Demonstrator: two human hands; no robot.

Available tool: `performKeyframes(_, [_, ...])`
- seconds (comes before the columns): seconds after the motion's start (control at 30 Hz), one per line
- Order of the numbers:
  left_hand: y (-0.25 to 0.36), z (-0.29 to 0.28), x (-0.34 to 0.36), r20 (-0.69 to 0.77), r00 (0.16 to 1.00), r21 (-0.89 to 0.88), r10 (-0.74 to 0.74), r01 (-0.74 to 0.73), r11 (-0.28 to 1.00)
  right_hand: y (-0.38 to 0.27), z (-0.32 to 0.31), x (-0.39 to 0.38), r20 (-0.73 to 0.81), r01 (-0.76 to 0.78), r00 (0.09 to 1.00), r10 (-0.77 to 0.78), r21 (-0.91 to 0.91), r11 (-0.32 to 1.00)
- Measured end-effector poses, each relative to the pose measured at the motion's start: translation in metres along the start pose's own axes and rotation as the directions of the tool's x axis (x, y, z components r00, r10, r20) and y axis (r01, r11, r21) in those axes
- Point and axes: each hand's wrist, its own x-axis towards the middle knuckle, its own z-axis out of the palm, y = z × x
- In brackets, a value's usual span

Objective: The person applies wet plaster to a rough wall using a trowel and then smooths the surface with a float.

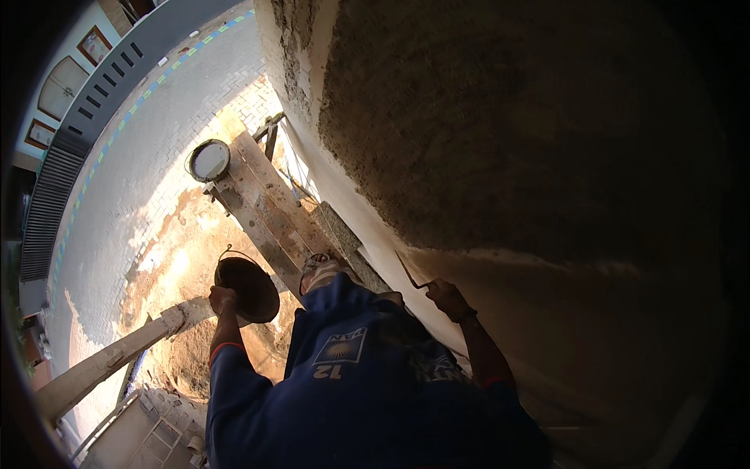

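My left hand (223, 299) is closed on the rim of a dark bucket (248, 291), which is tilted so that its shadowed round face shows. A thin wire handle (238, 250) curves up from the bucket's far side. What lies inside it is too dark to make out. On the other side of my body, my right hand (447, 299) grips a trowel (409, 272) by its handle. The narrow blade is seen nearly edge-on and points up and left, close to the pale wall (371, 215). Rough, dark plaster (484, 133) covers the wall farther up.
Wooden scaffold planks (266, 203) run ahead of me along the wall. Another bucket (210, 161) with grey contents stands at their far left end. A round pole (125, 359) crosses at lower left. Below are sandy ground (180, 250) and a paved street (187, 94).
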Motion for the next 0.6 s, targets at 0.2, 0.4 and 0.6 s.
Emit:
performKeyframes(0.2, [-0.018, -0.022, 0.011, -0.087, 0.995, 0.112, 0.048, -0.039, 0.993, 0.056, 0.085, -0.040, 0.146, -0.049, 0.989, 0.032, 0.115, 0.992])
performKeyframes(0.4, [-0.008, -0.016, 0.022, -0.068, 0.997, 0.047, -0.039, 0.042, 0.998, 0.007, 0.042, -0.005, 0.504, -0.772, 0.576, 0.644, 0.594, 0.226])
performKeyframes(0.6, [0.017, -0.011, 0.015, 0.111, 0.983, -0.405, -0.148, 0.181, 0.896, -0.003, 0.026, 0.035, 0.549, -0.769, 0.606, 0.575, 0.591, 0.246])
